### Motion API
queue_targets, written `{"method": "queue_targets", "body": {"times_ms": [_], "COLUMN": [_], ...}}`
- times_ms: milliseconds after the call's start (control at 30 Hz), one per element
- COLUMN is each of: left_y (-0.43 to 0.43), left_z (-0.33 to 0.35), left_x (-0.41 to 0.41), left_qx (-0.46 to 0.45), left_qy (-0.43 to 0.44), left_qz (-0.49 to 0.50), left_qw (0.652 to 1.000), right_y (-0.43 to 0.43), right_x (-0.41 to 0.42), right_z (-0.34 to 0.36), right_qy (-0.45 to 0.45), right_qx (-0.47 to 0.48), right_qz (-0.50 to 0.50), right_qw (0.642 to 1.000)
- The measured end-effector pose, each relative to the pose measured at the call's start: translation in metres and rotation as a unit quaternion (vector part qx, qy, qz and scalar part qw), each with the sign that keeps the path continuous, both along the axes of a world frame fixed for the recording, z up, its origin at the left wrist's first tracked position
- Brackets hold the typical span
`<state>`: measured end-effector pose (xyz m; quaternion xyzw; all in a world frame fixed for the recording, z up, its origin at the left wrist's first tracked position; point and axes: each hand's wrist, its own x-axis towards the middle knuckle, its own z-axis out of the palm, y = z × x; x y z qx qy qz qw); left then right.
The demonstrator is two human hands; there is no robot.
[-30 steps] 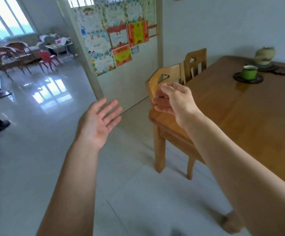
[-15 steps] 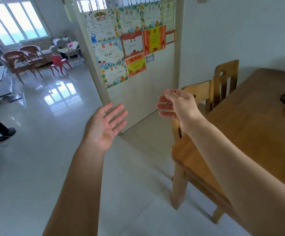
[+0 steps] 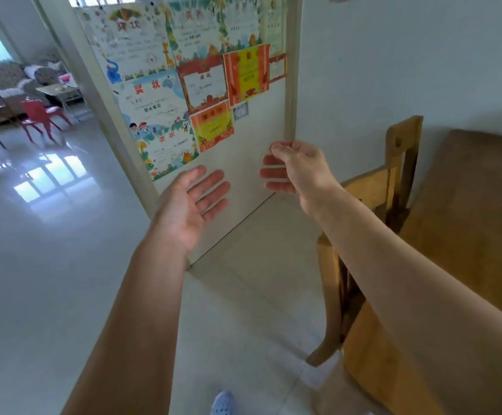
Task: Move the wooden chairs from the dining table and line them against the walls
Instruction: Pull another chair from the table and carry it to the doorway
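Empty, fingers loose: left hand (image 3: pixel 194 202) and right hand (image 3: pixel 297 169); wooden chair (image 3: pixel 372 190) just right of the right hand, untouched

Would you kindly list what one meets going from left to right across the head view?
Red chair → left hand → right hand → nearer wooden chair → dining table.

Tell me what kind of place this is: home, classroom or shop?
Most likely a home's dining area: a wooden dining table with wooden chairs beside it, children's award certificates covering the partition wall, and a sofa in the bright room beyond.
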<state>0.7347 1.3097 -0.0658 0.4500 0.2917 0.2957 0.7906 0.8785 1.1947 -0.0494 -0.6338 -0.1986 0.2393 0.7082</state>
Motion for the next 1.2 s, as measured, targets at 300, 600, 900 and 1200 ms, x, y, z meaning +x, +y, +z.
{"method": "queue_targets", "body": {"times_ms": [300,600,900,1200], "left_y": [0.167,0.228,0.201,0.140], "left_z": [0.006,-0.008,-0.033,-0.047], "left_x": [0.091,0.204,0.372,0.577], "left_qx": [0.035,0.016,-0.003,0.010], "left_qy": [0.040,0.046,0.062,0.108], "left_qz": [-0.105,-0.196,-0.324,-0.439], "left_qw": [0.993,0.979,0.944,0.892], "right_y": [0.146,0.183,0.158,0.095], "right_x": [0.077,0.157,0.287,0.456], "right_z": [-0.005,-0.016,-0.034,-0.039], "right_qy": [0.025,0.041,0.038,0.060], "right_qx": [0.005,-0.012,-0.016,-0.048], "right_qz": [-0.096,-0.181,-0.263,-0.367], "right_qw": [0.995,0.982,0.964,0.927]}}
